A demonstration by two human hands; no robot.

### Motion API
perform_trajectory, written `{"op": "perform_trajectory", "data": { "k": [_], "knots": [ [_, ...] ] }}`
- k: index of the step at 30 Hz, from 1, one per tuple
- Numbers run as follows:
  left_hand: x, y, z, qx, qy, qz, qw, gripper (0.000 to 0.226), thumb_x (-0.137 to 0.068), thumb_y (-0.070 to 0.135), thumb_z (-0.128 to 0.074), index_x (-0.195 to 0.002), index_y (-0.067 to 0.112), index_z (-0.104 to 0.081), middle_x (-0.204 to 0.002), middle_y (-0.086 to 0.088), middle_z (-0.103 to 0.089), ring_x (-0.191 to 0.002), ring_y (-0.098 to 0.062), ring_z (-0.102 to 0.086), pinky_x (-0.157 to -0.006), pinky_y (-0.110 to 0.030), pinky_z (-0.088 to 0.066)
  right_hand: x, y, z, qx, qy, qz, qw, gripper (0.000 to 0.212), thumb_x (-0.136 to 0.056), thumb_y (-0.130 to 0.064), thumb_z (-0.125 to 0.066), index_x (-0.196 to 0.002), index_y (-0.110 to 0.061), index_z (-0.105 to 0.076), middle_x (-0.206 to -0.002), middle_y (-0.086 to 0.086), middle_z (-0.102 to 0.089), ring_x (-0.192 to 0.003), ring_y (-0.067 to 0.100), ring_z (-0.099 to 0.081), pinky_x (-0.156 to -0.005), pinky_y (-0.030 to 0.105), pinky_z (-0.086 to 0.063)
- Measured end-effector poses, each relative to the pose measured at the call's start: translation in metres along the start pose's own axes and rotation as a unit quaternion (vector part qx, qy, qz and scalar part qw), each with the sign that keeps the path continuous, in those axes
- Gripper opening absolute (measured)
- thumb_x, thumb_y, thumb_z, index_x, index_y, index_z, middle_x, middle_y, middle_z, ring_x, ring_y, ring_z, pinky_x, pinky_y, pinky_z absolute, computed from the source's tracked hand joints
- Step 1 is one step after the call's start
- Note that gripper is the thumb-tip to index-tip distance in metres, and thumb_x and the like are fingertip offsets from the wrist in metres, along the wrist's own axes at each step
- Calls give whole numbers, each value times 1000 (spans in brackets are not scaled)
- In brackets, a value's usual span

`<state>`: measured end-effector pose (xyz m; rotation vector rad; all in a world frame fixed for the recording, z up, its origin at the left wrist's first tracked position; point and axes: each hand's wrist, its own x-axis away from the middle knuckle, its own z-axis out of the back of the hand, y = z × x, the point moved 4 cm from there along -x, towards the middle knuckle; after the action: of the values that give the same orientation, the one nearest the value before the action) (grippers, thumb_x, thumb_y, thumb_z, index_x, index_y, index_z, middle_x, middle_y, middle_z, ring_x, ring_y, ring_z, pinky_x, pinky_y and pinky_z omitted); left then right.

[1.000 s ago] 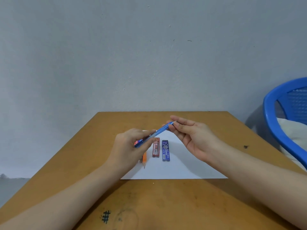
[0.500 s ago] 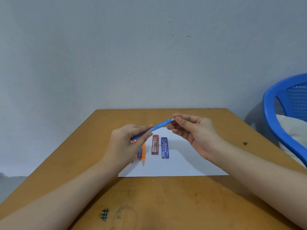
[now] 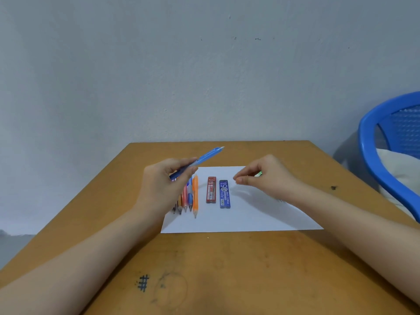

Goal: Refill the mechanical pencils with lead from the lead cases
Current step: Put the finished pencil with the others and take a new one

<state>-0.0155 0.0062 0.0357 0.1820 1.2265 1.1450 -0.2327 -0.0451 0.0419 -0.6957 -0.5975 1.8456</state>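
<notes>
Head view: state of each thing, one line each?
Blue pencil: lifted, tilted, gripped by left hand.
Right hand: pinches small piece, away from pencil.
Red lead case: flat on paper, untouched.
Blue lead case: flat, untouched.
Spare pencils: in a row on paper.

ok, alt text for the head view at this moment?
A person's left hand holds a blue mechanical pencil tilted above a wooden table, while the right hand pinches a small pale piece. On a white sheet lie a row of pencils, a red lead case and a blue lead case.
</notes>
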Motion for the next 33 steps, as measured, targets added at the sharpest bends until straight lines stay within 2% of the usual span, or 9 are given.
{"op": "perform_trajectory", "data": {
  "k": [3, 5, 9, 15, 19, 21, 24, 28, 33],
  "knots": [
    [0, 1, 0, 2, -5, -1, 1000, 26, -86, 20, -65, -112, 24, -68, -91, 28, -60, -93, 13, -56, -75, -13, -51, -2, 7, -7, 94, -42, -8, 995, 10, -79, -31, -73, -74, -39, -72, -82, -16, -69, -84, 2, -59, -94, 39, -44],
    [1, 2, 0, 8, -7, -1, 1000, 26, -86, 20, -66, -111, 24, -69, -91, 28, -61, -93, 11, -57, -74, -15, -52, -3, 11, -10, 108, -55, -14, 993, 11, -79, -33, -73, -71, -40, -72, -81, -17, -68, -87, 2, -58, -100, 47, -38],
    [1, 4, 0, 11, -13, 0, 1000, 25, -87, 20, -65, -110, 23, -70, -91, 26, -62, -93, 8, -58, -74, -19, -53, -2, 11, -12, 103, -60, -11, 993, 5, -80, -28, -74, -85, -28, -76, -87, -11, -68, -93, 9, -60, -87, 29, -49],
    [1, 3, -2, 10, -16, -1, 1000, 25, -86, 18, -65, -111, 21, -69, -92, 24, -62, -95, 9, -56, -77, -18, -52, -4, 10, -14, 132, -73, -1, 989, 14, -79, -26, -75, -93, -24, -76, -94, -3, -69, -96, 14, -59, -86, 34, -50],
    [1, 3, -3, 6, -22, -5, 1000, 25, -86, 17, -65, -111, 21, -69, -91, 23, -62, -96, 7, -56, -77, -13, -51, -4, 11, -13, 124, -80, -13, 989, 22, -74, -33, -78, -95, -27, -75, -95, -8, -67, -97, 8, -58, -89, 31, -48],
    [0, 2, -3, 6, -26, -9, 1000, 25, -86, 17, -66, -110, 21, -70, -91, 25, -62, -94, 10, -56, -76, -10, -50, -5, 10, -8, 114, -64, -9, 991, 24, -73, -37, -78, -95, -29, -74, -94, -12, -67, -91, 2, -57, -89, 25, -45],
    [1, 3, -3, 8, -36, -15, 999, 25, -85, 17, -67, -109, 24, -69, -91, 27, -62, -92, 13, -56, -76, -7, -47, -4, 1, 2, 69, -4, 33, 997, 23, -78, -28, -76, -101, -24, -74, -90, -8, -68, -69, -7, -54, -64, 3, -38],
    [2, 5, -5, -11, -62, -30, 998, 27, -86, 17, -66, -109, 30, -66, -91, 28, -60, -94, 11, -55, -75, -6, -46, 1, -10, 12, -45, 85, 75, 993, 19, -79, -16, -75, -97, -19, -73, -78, -7, -67, -54, -11, -50, -57, 4, -35],
    [2, 4, -6, -28, -80, -47, 995, 27, -86, 18, -66, -110, 30, -66, -91, 28, -59, -96, 9, -54, -72, -7, -47, 6, -17, 17, -81, 112, 88, 987, 13, -78, -17, -76, -90, -22, -74, -73, -10, -66, -53, -6, -50, -57, 10, -40]
  ]
}}
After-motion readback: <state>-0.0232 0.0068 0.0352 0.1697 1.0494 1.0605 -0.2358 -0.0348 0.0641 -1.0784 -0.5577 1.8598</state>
